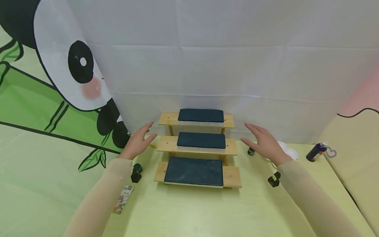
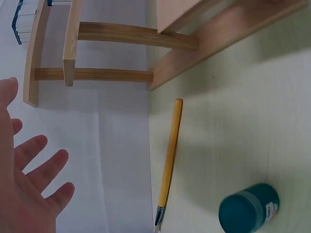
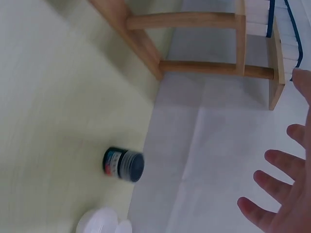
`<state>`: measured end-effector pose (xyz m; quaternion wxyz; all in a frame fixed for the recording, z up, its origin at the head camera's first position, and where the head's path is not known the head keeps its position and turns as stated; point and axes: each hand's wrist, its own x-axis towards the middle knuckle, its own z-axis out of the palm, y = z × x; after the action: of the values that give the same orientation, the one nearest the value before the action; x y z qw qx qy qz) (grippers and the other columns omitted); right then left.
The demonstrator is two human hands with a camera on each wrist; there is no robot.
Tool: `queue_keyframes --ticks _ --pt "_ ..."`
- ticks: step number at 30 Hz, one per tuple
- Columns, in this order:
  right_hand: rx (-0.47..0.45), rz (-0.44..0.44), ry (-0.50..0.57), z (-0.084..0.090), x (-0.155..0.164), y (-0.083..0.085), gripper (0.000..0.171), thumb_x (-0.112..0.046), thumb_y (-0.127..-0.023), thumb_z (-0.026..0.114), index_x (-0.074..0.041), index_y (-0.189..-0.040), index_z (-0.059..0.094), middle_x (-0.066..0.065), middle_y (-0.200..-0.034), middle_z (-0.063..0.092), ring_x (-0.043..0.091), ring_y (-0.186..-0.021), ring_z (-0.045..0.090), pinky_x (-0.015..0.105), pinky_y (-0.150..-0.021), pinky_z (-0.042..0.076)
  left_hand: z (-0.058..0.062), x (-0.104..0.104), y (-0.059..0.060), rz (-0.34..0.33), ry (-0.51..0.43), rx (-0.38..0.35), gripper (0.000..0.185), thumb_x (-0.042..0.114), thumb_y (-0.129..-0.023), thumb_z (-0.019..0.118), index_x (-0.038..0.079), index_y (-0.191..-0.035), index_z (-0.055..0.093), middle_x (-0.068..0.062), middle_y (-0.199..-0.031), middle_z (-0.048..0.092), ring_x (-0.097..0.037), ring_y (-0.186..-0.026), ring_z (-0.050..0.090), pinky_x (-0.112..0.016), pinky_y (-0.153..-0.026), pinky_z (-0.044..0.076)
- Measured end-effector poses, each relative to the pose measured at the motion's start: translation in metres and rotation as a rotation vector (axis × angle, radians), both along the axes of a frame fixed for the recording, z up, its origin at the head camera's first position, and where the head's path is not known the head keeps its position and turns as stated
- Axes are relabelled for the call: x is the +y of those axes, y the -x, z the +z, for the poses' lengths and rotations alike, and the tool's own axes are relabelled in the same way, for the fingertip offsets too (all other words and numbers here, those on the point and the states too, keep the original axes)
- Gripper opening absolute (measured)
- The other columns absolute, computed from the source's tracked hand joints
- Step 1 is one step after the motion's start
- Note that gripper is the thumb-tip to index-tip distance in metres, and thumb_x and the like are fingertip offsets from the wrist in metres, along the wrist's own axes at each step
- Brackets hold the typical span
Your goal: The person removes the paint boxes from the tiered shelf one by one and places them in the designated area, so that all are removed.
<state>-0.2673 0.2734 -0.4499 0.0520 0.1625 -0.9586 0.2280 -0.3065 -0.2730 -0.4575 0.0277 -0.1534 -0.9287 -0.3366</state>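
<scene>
A three-tier wooden stand (image 1: pixel 232 177) stands on the table between my two hands. Each step carries a flat dark blue rectangular piece with whitish sides: one on top (image 1: pixel 201 115), one in the middle (image 1: pixel 201 140) and a larger one at the bottom (image 1: pixel 193 171). My left hand (image 1: pixel 137 141) is raised left of the stand, fingers extended and apart from it. On the other side, my right hand (image 1: pixel 265 143) hovers in the same way, its fingers spread in the right wrist view. Neither hand holds anything.
A yellow-handled paintbrush (image 2: pixel 170 155) and a teal jar (image 2: pixel 248 208) lie left of the stand. To the right are a small dark jar (image 3: pixel 116 162), a white rounded object (image 3: pixel 97 223) and a dark blue bottle (image 1: pixel 315 153). A printed packet (image 1: pixel 123 199) lies front left. Behind hangs a white sheet (image 1: pixel 207 72).
</scene>
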Motion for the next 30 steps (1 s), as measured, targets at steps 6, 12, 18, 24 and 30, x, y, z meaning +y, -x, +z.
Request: queue_keyframes --ticks 6,12,18,24,30 --pt "-0.033 0.009 0.056 0.010 -0.021 0.014 0.085 -0.066 -0.101 0.055 -0.024 -0.168 0.024 0.014 -0.168 0.030 0.042 -0.153 0.026 0.067 -0.118 0.023 0.006 0.015 0.008 -0.035 -0.089 -0.043 0.073 0.046 -0.110 0.052 0.015 -0.168 0.022 -0.010 -0.171 0.025 -0.042 -0.148 0.036 -0.063 -0.117 0.032" --pt "-0.049 0.056 0.106 0.019 -0.037 0.029 0.084 -0.058 -0.102 0.061 -0.022 -0.168 0.024 0.012 -0.169 0.029 0.041 -0.154 0.025 0.065 -0.120 0.023 0.011 0.029 0.019 -0.026 -0.113 -0.056 0.071 0.043 -0.111 0.051 0.016 -0.169 0.020 -0.014 -0.169 0.029 -0.043 -0.145 0.040 -0.063 -0.114 0.035" --pt "-0.069 0.099 0.155 0.026 -0.055 0.045 0.085 -0.055 -0.101 0.065 -0.022 -0.168 0.025 0.010 -0.169 0.029 0.036 -0.154 0.026 0.061 -0.121 0.024 0.016 0.037 0.029 -0.019 -0.119 -0.062 0.070 0.043 -0.112 0.048 0.014 -0.169 0.020 -0.016 -0.169 0.027 -0.042 -0.142 0.044 -0.062 -0.115 0.035" --pt "-0.090 0.133 0.209 0.031 -0.068 0.058 0.089 -0.056 -0.099 0.066 -0.019 -0.168 0.024 0.011 -0.169 0.029 0.035 -0.154 0.026 0.060 -0.121 0.025 0.018 0.040 0.038 0.016 -0.151 -0.088 0.067 0.046 -0.112 0.046 0.018 -0.168 0.024 -0.013 -0.169 0.029 -0.042 -0.140 0.046 -0.060 -0.113 0.038" --pt "-0.116 0.138 0.274 0.030 -0.075 0.067 0.094 -0.058 -0.097 0.069 -0.017 -0.168 0.023 0.011 -0.170 0.027 0.034 -0.155 0.024 0.059 -0.122 0.024 0.021 0.045 0.042 -0.008 -0.181 -0.087 0.062 0.038 -0.114 0.046 0.014 -0.167 0.026 -0.013 -0.170 0.027 -0.044 -0.146 0.039 -0.060 -0.118 0.032"
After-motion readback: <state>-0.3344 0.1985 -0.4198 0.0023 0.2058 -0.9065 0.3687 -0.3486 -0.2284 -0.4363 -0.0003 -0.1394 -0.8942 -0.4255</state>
